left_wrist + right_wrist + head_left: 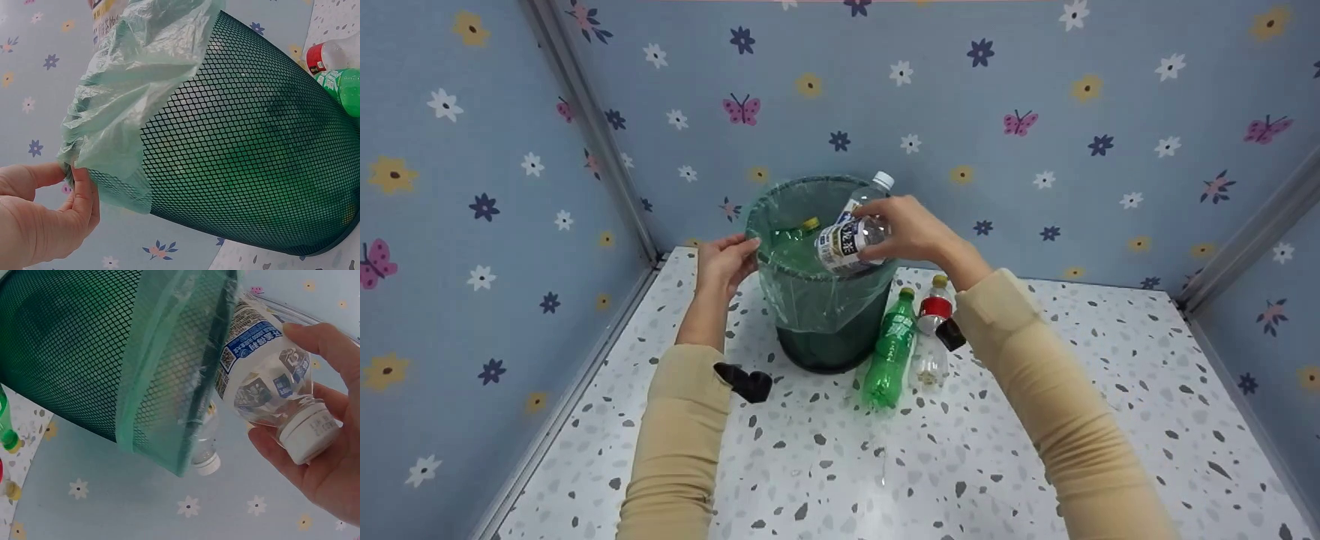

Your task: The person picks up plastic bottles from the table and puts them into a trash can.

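a: what does the left hand (725, 264) do at the mesh bin (825, 354)?

b: it pinches the left rim, thumb and fingers on opposite sides, over the green liner (810, 300); the grip probably steadies the bin and keeps the film folded outward.

a: and the right hand (911, 229)?

b: it grasps a clear labelled bottle (838, 249) around the shoulder, white cap toward the palm, base inside the bin's mouth, seemingly so that the fingers stay clear of the rim.

a: why does a second white-capped bottle (871, 193) slant upward?

b: it appears to lean across the rear right rim, which would prop its neck outside; a yellow-capped bottle (793, 234) lies lower within.

a: what rests on the bench (945, 465)?

b: a green bottle (891, 352) and a red-labelled bottle (936, 309), side by side right of the bin, presumably for easy reach.
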{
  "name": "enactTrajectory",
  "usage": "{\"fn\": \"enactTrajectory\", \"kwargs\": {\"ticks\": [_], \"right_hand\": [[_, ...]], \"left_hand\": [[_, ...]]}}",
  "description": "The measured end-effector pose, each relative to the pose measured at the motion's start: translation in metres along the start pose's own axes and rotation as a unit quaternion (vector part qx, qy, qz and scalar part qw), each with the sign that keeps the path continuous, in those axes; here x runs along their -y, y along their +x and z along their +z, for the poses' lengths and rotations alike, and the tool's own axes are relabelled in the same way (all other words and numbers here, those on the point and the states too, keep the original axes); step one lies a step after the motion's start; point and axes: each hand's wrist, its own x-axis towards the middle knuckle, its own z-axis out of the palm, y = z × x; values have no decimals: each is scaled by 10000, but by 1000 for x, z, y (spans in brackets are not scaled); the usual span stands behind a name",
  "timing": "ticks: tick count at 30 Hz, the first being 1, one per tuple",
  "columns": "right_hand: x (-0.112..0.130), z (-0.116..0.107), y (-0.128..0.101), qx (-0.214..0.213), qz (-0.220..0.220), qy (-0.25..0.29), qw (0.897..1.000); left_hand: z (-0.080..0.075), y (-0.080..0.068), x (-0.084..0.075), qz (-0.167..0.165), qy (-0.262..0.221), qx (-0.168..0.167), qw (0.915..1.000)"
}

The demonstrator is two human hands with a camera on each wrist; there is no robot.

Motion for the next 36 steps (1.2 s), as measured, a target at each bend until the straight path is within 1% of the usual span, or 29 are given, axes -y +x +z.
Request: {"fn": "enactTrajectory", "kwargs": {"ticks": [4, 8, 11, 13, 17, 22, 27, 30, 33, 36], "right_hand": [[-5, 7, 2, -212, -59, 236, 9995], [-10, 12, 0, -554, -105, 500, 9972], [-14, 13, -3, -855, -12, 810, 9930], [-15, 13, -6, -1064, 84, 1087, 9883], [-17, 14, -15, -1583, 212, 1631, 9736], [-23, 19, -28, -2260, 200, 2004, 9531], [-26, 28, -44, -2725, 259, 2334, 9330], [-22, 31, -57, -2933, 353, 2551, 9207], [-21, 37, -68, -3144, 484, 2600, 9117], [-35, 52, -74, -3258, 729, 2494, 9090]], "left_hand": [[1, 0, 1, 6, 23, -11, 10000], [1, -1, 0, 0, 16, 14, 10000], [2, 0, 0, -1, -7, 65, 10000], [1, 0, -1, -1, -54, 104, 9999], [1, 0, -2, -14, -69, 126, 9999], [1, 0, -3, 5, -1, 90, 10000], [0, 0, -1, 29, -72, 88, 9999], [1, 0, 0, 45, -144, 93, 9998], [0, 1, 1, 62, -198, 103, 9997], [0, 1, 2, 63, -225, 112, 9997]]}}
